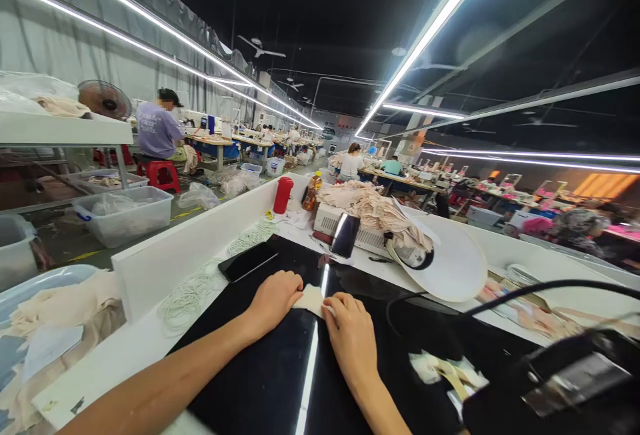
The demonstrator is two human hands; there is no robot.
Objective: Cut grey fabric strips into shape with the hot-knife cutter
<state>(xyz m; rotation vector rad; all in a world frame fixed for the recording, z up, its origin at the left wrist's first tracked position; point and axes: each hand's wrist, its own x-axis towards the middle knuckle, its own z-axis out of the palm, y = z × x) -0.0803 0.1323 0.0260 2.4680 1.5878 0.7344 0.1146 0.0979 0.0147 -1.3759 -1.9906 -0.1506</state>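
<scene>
Left hand (274, 300) and right hand (353, 331) grip small cream cloth (311, 299) toward the far edge of glossy black worktop (250, 381); keep tension even.

**One Head-Worn Camera, Looking Forward and Down**

A single camera is sitting on the person's head, facing forward and down across the black worktop (250, 375). It is viewing the left hand (274, 298) and right hand (350, 331) from close above, near the lower middle. Past the low white partition (150, 261), it is reaching deep into the workshop, catching ceiling lights (431, 36) up top.
</scene>
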